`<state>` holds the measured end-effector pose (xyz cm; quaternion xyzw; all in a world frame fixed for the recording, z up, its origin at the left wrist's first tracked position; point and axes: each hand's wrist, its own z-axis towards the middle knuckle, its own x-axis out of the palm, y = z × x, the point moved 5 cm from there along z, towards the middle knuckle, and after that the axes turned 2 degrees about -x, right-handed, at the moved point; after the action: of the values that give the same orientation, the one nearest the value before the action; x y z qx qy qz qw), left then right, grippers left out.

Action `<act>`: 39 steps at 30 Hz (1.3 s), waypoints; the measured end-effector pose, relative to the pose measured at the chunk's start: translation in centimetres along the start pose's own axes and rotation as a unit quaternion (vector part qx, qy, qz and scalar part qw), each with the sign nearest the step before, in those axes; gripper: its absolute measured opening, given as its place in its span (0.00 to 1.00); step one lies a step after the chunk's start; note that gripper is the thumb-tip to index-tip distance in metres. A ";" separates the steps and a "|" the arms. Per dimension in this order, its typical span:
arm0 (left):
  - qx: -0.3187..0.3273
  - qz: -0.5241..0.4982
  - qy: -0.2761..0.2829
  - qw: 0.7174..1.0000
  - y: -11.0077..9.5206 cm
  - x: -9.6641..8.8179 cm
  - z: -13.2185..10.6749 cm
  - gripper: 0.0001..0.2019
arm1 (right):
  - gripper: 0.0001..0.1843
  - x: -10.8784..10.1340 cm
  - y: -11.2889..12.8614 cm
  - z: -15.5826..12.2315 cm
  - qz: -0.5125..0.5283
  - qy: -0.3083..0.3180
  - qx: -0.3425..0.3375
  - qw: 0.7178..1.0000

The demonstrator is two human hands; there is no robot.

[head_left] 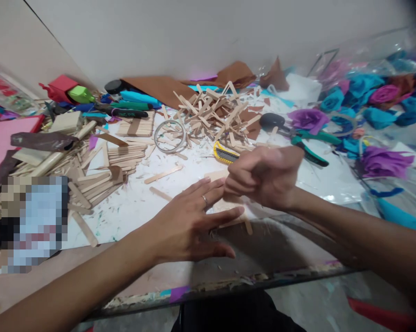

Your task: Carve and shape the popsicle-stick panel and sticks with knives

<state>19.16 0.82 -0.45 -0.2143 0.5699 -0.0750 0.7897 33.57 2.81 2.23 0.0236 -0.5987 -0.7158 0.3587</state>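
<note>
Littered table (pixel 284 244), white paper (pixel 120 216), heaped wooden sticks (pixel 211 110), grey wall (pixel 194 37) behind

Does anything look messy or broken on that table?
Yes: the table's front edge looks chipped and ragged, and many wooden sticks lie in a jumbled heap behind the yellow cutter, pointing every which way.

"What do you wear on your left hand (pixel 185 223)?"

"A slim, silvery ring (pixel 205 201), around one finger; its finer details are too small to make out."

"And your arms?"

"My left forearm (pixel 100 267) and right forearm (pixel 349 223) are both bare."

"And lower down?"

"Dark, nearly black clothing (pixel 228 316) covers my lap, its folds hard to see."
</note>
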 end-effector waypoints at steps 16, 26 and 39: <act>0.017 0.027 -0.006 0.999 0.0 0.1 -0.2 0.34 | 0.33 0.5 -0.1 -0.7 -0.018 0.007 -0.035 0.999; 0.028 0.036 -0.010 0.999 -0.4 -0.3 0.2 0.32 | 0.37 0.5 -0.6 0.3 -0.028 0.034 -0.060 0.997; 0.005 0.028 0.013 1.000 -0.1 0.0 -0.1 0.32 | 0.34 1.5 4.8 -1.7 -0.034 -0.023 -0.080 0.996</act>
<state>19.07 0.72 -0.40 -0.1930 0.5855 -0.0582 0.7852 35.58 0.47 6.51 -0.0015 -0.5469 -0.7732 0.3212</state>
